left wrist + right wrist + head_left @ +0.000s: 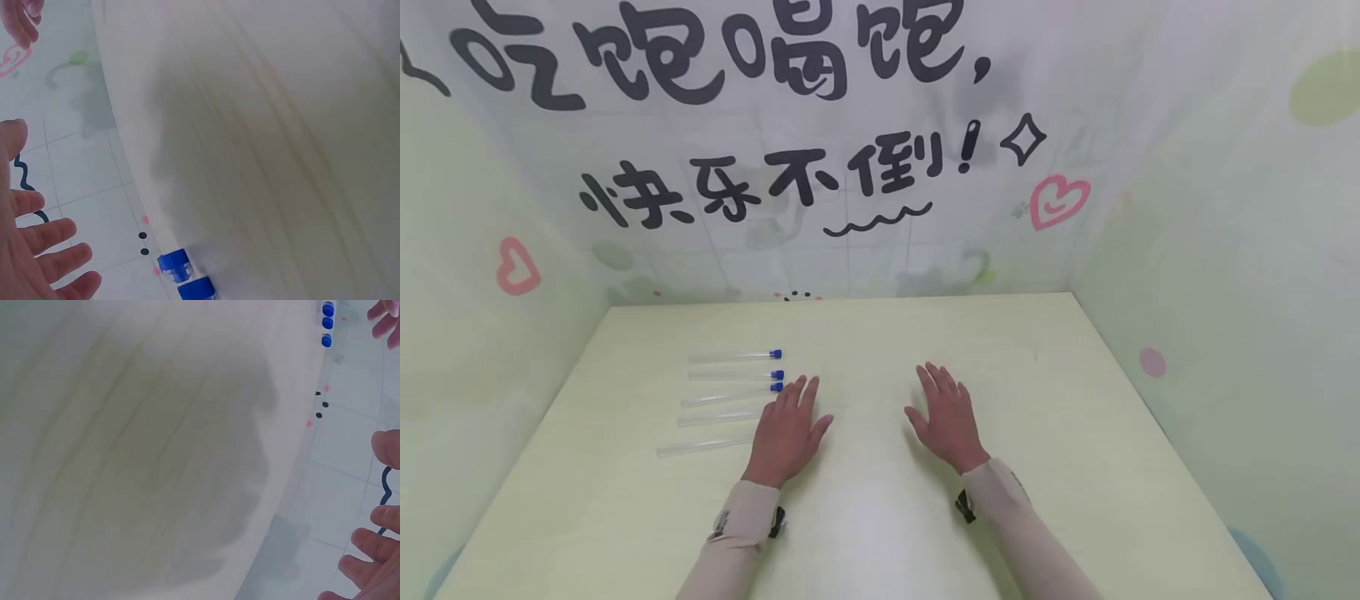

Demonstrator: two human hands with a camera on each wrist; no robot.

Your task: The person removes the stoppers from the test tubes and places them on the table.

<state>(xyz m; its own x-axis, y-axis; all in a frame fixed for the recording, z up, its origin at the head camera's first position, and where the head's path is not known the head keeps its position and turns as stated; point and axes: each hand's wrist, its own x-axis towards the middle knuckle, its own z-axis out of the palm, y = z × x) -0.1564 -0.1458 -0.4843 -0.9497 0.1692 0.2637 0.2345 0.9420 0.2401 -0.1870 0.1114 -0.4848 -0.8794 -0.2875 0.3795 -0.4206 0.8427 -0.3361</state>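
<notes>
Slender clear tubes (pixel 730 396) — three blue-capped — near the left hand (pixel 785 437).

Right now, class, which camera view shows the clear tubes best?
The head view: it shows five tubes lengthwise, though the left hand hides the ends of two. The left wrist view shows mainly two blue caps; the right wrist view, three.

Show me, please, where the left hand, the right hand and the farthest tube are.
Left hand (pixel 786 435): head view, on its back.
Right hand (pixel 951 423): head view, on its back.
Farthest tube (pixel 732 357): head view, on its clear barrel.
</notes>
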